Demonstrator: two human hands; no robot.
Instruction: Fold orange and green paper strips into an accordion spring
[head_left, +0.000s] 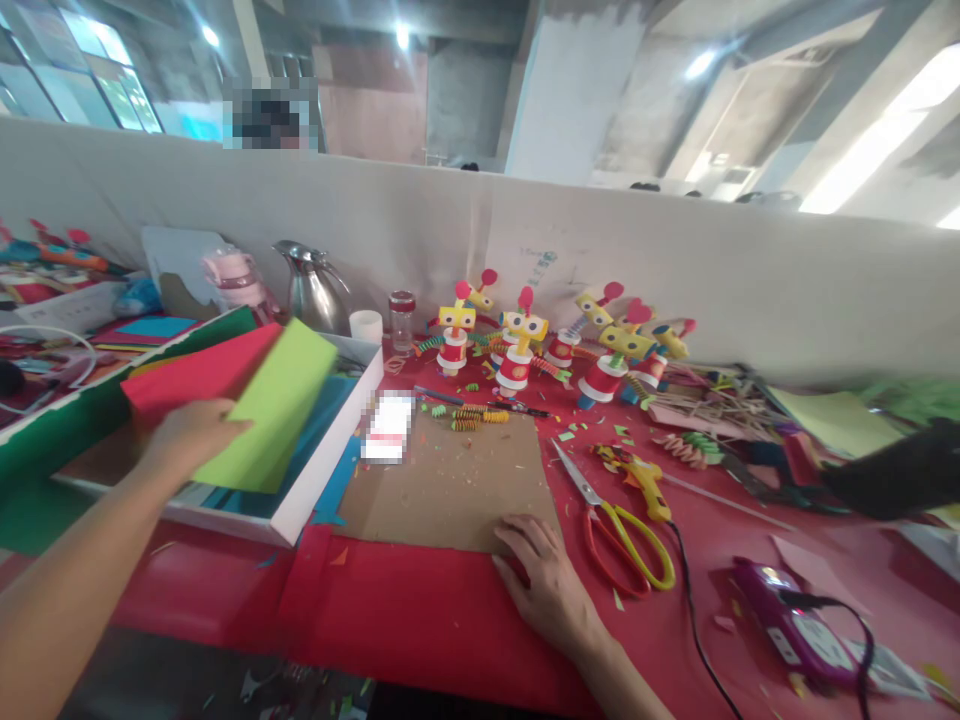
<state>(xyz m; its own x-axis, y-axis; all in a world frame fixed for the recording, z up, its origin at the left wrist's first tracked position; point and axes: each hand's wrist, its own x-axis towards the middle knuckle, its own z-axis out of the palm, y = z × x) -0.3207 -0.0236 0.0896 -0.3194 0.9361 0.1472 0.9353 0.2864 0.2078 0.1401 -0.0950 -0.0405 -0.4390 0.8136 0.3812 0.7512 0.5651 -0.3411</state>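
My left hand (193, 437) pinches a lime-green sheet of paper (281, 410) over a white box (364, 395) at the left. A red sheet of paper (206, 375) lies behind it, against my fingers; whether they also hold it is unclear. Blue sheets (321, 425) lie in the box. My right hand (541, 580) rests with its fingers loosely apart on the front right corner of a brown cardboard sheet (442, 490), holding nothing. Just right of that hand lie scissors (600, 510) with red and yellow handles, blades apart.
Several paper-cup robot figures (517, 350) stand along the partition. A yellow glue gun (651, 490) with a black cord lies right of the scissors, near a purple power strip (799, 630). A phone (388, 427) lies on the cardboard. Behind the box stands a steel jug (315, 290).
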